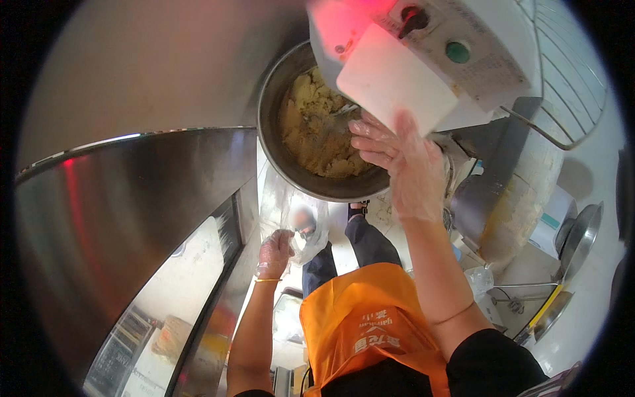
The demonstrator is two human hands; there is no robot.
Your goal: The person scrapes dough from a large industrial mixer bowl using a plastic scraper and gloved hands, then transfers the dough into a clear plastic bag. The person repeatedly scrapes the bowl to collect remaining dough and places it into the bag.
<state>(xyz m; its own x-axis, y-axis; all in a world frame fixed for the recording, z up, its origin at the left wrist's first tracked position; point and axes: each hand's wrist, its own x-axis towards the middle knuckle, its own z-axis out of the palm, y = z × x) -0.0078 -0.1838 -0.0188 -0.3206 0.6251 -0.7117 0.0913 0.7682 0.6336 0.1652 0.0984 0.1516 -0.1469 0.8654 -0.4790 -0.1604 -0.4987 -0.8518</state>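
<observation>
My right hand [407, 159], in a clear plastic glove, holds a white rectangular plastic scraper [397, 74] by its lower edge, over the rim of a deep metal mixing bowl [322, 191]. Crumbly yellowish dough [322, 144] lies in the bowl, with part of a metal mixing tool [346, 109] showing in it. Below and left of the bowl, my left hand [276, 250], also gloved, pinches a clear plastic bag [310, 238] that hangs under the bowl's rim.
The white mixer head [481, 54], with a knob and green button, overhangs the bowl. A wire guard [570, 74] juts out at upper right. A stainless steel cabinet [134, 188] stands at left. Metal bowls [583, 243] are at far right, and a lidded container [288, 317] is on the floor.
</observation>
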